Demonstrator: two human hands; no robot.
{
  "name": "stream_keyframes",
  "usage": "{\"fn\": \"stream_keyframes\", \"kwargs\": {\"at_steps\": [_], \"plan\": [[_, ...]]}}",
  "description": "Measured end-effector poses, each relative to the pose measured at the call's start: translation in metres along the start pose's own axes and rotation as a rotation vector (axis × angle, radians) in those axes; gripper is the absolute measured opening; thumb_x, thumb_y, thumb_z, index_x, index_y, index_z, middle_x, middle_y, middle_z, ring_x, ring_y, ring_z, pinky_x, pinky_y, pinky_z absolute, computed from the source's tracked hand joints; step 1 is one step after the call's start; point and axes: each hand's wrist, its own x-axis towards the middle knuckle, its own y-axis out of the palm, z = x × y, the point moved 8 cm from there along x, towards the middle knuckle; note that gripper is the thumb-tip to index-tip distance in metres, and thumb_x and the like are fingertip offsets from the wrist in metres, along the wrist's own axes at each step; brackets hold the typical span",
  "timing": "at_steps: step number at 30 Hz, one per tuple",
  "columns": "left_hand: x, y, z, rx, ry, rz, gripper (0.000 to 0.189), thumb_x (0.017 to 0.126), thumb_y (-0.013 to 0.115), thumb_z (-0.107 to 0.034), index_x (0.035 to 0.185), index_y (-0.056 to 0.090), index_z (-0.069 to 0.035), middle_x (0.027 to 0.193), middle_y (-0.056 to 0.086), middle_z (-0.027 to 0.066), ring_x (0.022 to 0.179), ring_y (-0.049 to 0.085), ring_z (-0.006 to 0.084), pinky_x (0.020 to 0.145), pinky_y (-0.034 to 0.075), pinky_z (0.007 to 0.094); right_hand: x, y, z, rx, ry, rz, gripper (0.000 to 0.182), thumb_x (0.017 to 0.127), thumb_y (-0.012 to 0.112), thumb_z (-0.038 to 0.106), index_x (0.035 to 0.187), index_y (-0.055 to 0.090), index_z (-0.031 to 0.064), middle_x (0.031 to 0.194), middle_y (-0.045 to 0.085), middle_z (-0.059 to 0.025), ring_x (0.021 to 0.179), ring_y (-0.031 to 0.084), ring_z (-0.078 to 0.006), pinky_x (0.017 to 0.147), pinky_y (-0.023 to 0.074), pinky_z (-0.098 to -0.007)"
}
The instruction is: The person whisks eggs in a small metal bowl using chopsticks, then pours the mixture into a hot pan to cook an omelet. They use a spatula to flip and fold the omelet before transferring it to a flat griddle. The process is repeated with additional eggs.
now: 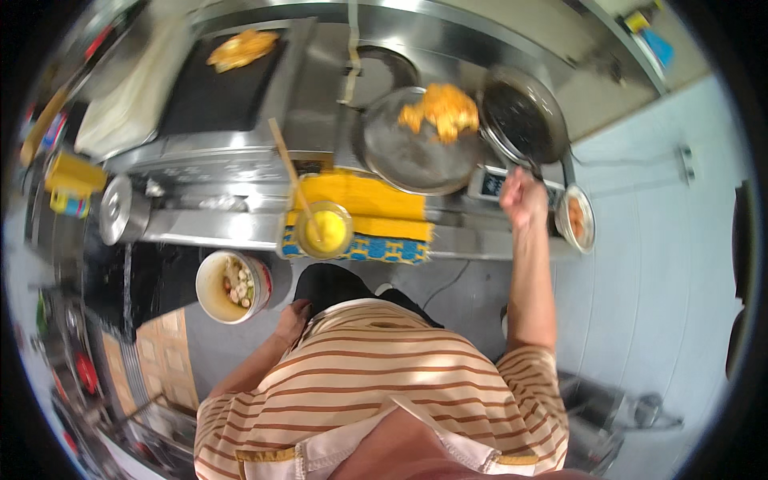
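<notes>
My right hand (524,198) is closed around the handle of a deep steel pan (522,114) holding dark liquid. Left of that pan, a piece of orange-yellow fried food (444,111) lies on a round flat griddle pan (414,162). My left hand (294,321) hangs by my hip against dark trousers; its fingers are partly hidden, and I cannot tell whether it holds anything. In front of me a glass bowl of yellow liquid (327,233), with a wooden stick (288,156) in it, stands on a yellow and blue cloth (384,207).
Another fried piece (243,49) lies on a black flat griddle (210,90). A bowl with orange food (576,219) stands at the counter's right end. A white bucket with food pieces (231,288) is left of my legs. A lidded metal pot (123,210) sits at left.
</notes>
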Motion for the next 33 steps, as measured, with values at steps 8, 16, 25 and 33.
{"fn": "stream_keyframes", "kwargs": {"at_steps": [8, 16, 25, 33], "plan": [[-0.027, -0.017, 0.027, -0.084, -0.128, -0.095, 0.024, 0.085, 0.053, -0.020, 0.099, 0.061, -0.001, 0.088, 0.062, 0.0225, 0.084, 0.060, 0.0354, 0.072, 0.046, 0.0384, 0.034, -0.027, -0.108, -0.280, 0.073, -0.070, 0.015, 0.089, 0.045, 0.015, 0.075, 0.043, 0.0103, 0.056, 0.043, -0.0017, 0.041, 0.032, -0.0090, 0.035, 0.0237, -0.0241], [-0.016, 0.008, 0.120, -0.085, -0.011, -0.037, 0.024, 0.087, 0.049, -0.016, 0.098, 0.060, 0.002, 0.077, 0.063, 0.0147, 0.071, 0.061, 0.0183, 0.064, 0.045, 0.0320, 0.009, -0.037, -0.091, -0.692, 0.017, -0.180, 0.039, 0.088, 0.049, 0.041, 0.096, 0.053, 0.0024, 0.062, 0.058, -0.0099, 0.045, 0.054, -0.0146, 0.035, 0.0378, -0.0267], [-0.001, 0.006, 0.069, 0.280, 0.081, -0.017, 0.027, 0.082, 0.058, -0.023, 0.079, 0.058, 0.004, 0.063, 0.058, 0.0162, 0.057, 0.054, 0.0216, 0.055, 0.043, 0.0379, -0.040, -0.172, -0.051, -0.784, -0.241, -0.214, 0.019, 0.078, 0.045, -0.004, 0.087, 0.061, 0.0010, 0.059, 0.054, -0.0046, 0.047, 0.047, -0.0116, 0.039, 0.0327, -0.0246], [-0.034, -0.120, -0.163, -0.910, 0.309, -0.513, 0.045, 0.095, 0.040, -0.028, 0.057, 0.043, -0.006, 0.048, 0.038, 0.0028, 0.046, 0.044, 0.0181, 0.061, 0.042, 0.0360, -0.058, -0.100, -0.082, -1.024, -0.514, 0.285, 0.023, 0.078, 0.042, -0.006, 0.088, 0.061, 0.0015, 0.064, 0.053, -0.0009, 0.056, 0.048, -0.0079, 0.051, 0.0391, -0.0199]]}}
